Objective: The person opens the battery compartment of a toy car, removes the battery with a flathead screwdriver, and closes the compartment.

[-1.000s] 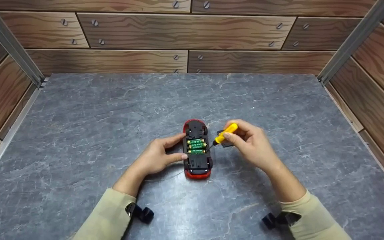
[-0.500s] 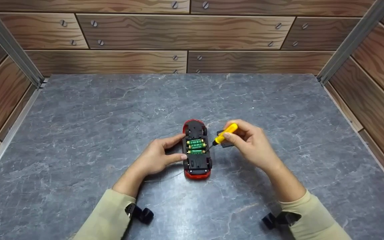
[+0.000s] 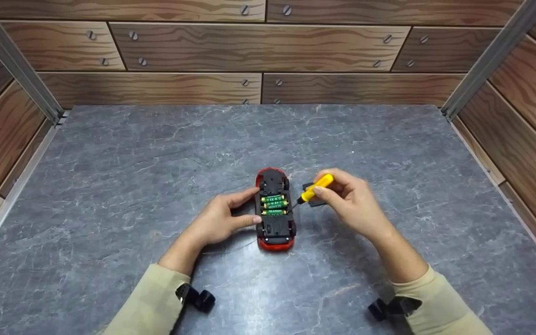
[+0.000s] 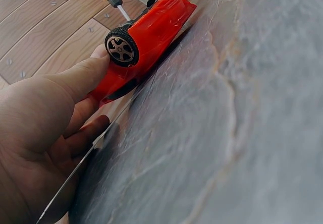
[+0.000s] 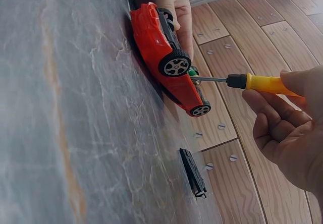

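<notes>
A red toy car [image 3: 277, 228] lies upside down on the table, its black underside up. Three green batteries [image 3: 274, 204] sit in its open compartment. My left hand [image 3: 217, 218] holds the car by its left side, thumb near a wheel and fingers along the body, as the left wrist view [image 4: 55, 113] also has it. In my right hand [image 3: 358, 204] is a small screwdriver [image 3: 317, 188] with a yellow handle, gripped between thumb and fingers. Its shaft slants down to the compartment's right edge, beside the lowest battery; the tip is hidden in the right wrist view.
A black battery cover [image 5: 193, 173] lies on the table to the right of the car, partly behind the right hand in the head view. Grey marbled tabletop [image 3: 156, 153] surrounds the car. Wood-patterned walls [image 3: 258, 46] stand at the back and sides.
</notes>
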`<state>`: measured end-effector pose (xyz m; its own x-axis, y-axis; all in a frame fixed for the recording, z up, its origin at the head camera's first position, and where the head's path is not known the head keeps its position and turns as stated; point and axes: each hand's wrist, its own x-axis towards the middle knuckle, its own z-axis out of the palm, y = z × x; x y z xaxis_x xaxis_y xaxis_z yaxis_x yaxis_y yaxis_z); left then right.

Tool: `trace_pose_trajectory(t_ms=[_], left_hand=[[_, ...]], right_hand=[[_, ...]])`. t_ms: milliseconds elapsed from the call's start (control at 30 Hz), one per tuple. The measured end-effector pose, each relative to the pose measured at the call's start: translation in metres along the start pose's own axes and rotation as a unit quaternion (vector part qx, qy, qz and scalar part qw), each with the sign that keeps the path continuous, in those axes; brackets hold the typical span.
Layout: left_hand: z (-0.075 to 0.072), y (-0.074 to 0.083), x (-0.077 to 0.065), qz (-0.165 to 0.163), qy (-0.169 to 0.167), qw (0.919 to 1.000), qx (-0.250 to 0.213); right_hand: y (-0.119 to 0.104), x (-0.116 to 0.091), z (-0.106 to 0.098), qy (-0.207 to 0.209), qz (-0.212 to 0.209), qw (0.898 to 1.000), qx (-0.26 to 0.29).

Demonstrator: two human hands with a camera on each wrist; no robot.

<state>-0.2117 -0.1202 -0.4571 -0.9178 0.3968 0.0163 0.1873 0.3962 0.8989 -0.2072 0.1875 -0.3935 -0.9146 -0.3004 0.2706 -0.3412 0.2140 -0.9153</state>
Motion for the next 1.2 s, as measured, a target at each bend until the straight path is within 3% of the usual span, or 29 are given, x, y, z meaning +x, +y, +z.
trace_pose_trajectory(t_ms=[333,567,1200], left_hand=[[0.0,0.0,0.001,-0.001,-0.003,1.0,-0.007],[0.0,0.0,0.002,0.01,-0.005,0.9999,-0.012],[0.0,0.0,0.001,0.001,-0.001,1.0,-0.003]], right_hand=[[0.006,-0.003,-0.002,0.012,0.0,1.0,0.004],[0.009,-0.006,-0.003,0.004,-0.007,0.999,0.049],[0.013,-0.005,-0.004,0.026,-0.015,0.999,0.026]])
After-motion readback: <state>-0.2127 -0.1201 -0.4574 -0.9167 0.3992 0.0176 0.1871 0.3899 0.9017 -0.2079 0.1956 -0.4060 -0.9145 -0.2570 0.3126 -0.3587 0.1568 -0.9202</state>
